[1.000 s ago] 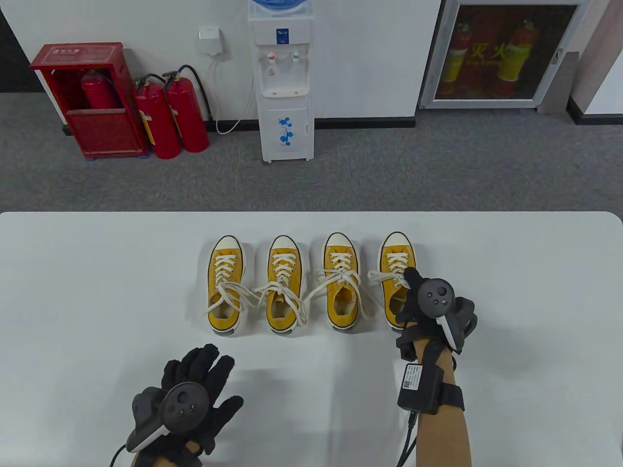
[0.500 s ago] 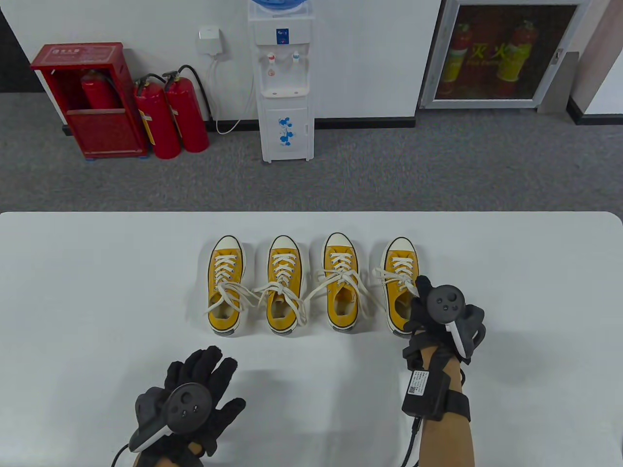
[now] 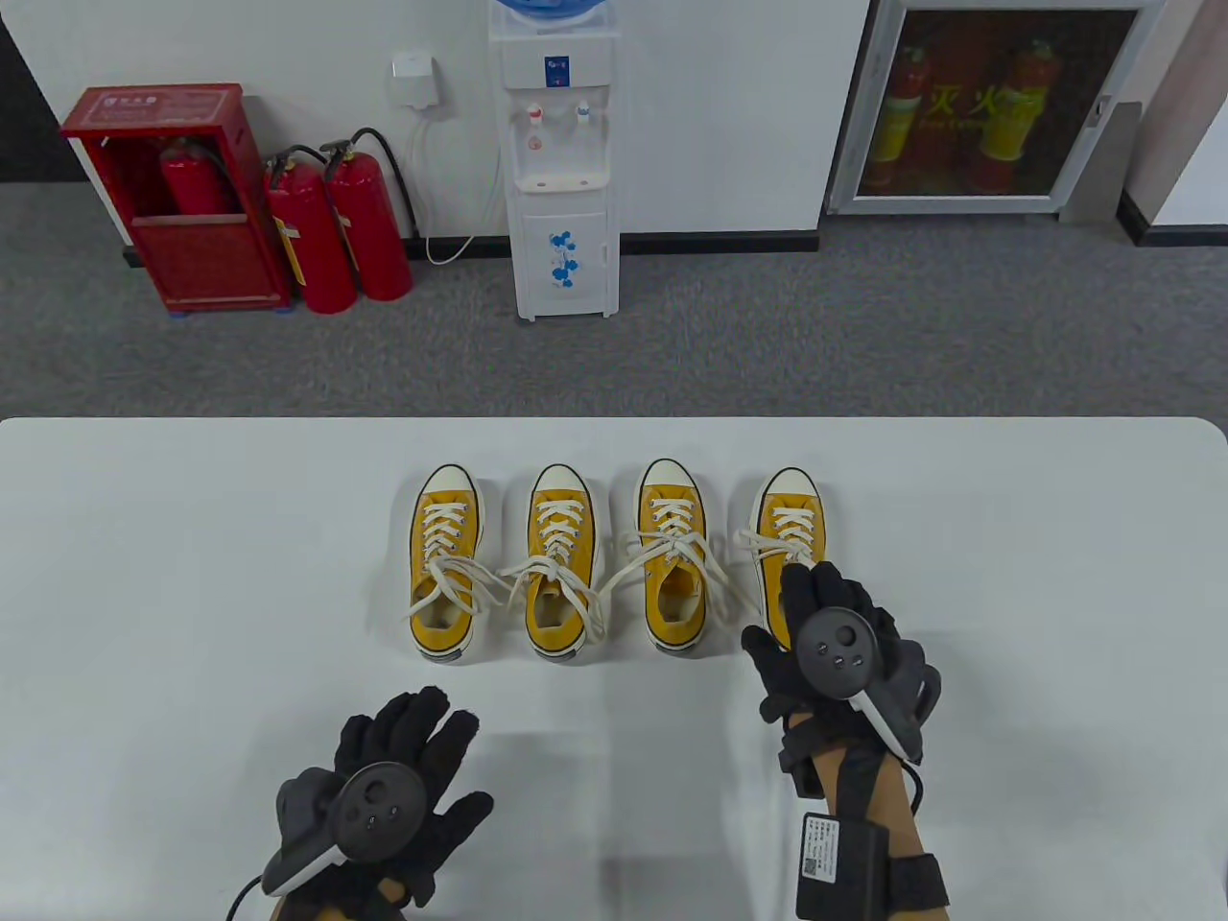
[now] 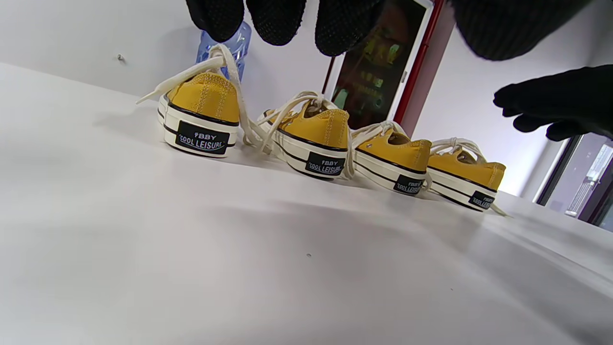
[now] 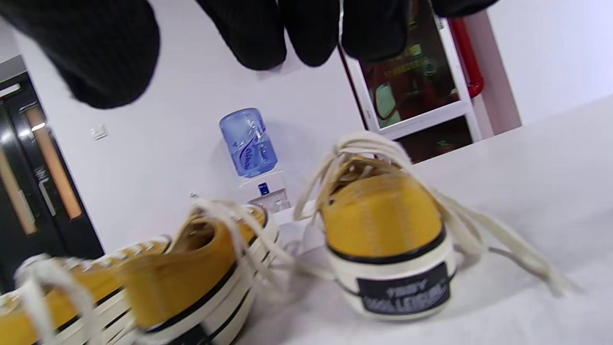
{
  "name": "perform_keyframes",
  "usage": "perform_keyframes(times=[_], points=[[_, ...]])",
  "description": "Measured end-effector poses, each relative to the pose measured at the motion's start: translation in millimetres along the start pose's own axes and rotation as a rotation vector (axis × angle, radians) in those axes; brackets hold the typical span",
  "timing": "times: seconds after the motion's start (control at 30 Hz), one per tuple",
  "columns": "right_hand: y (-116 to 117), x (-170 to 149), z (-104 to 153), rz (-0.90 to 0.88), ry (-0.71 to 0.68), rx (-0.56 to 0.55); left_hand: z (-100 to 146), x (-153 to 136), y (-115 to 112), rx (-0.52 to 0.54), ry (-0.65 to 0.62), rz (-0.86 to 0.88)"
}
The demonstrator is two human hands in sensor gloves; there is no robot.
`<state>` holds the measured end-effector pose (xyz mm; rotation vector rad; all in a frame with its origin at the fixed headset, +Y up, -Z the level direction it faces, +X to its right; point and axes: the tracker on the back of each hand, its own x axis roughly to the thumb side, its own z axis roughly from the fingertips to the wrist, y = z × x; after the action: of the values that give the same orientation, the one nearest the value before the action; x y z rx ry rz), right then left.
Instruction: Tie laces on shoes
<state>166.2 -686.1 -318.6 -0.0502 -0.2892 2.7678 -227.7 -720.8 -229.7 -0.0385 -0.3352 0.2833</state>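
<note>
Four yellow canvas shoes with white laces stand in a row on the white table (image 3: 192, 576), toes pointing away. The rightmost shoe (image 3: 791, 523) has loose laces (image 3: 756, 543) trailing to its sides; its heel shows in the right wrist view (image 5: 383, 225). My right hand (image 3: 815, 614) hovers open over that shoe's heel with fingers spread and holds nothing; its fingertips (image 5: 258, 28) hang above the shoe. My left hand (image 3: 408, 753) is open and empty above the table near the front, apart from the leftmost shoe (image 3: 444, 556).
The second shoe (image 3: 559, 566) and the third shoe (image 3: 674, 556) lie close together, their loose laces crossing between neighbours. Beyond the table's far edge stand a water dispenser (image 3: 561, 163) and red fire extinguishers (image 3: 336, 230).
My right hand has pulled back from the rightmost shoe's tongue towards its heel and opened its fingers. That shoe shifted slightly right. My left hand drifted a little right.
</note>
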Motion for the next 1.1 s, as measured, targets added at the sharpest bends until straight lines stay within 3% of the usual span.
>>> perform_keyframes(times=[0.47, 0.8, 1.1], points=[[33.4, 62.7, 59.5, -0.052, -0.180, 0.060, -0.4, 1.1, -1.8, -0.010, 0.003, 0.009], [60.9, 78.0, 85.8, -0.012, -0.294, 0.095, -1.9, 2.4, -4.3, -0.016, 0.004, 0.020], [69.2, 93.1, 103.3, -0.016, -0.402, 0.130, -3.2, 5.6, -7.6, -0.024, 0.004, -0.001]])
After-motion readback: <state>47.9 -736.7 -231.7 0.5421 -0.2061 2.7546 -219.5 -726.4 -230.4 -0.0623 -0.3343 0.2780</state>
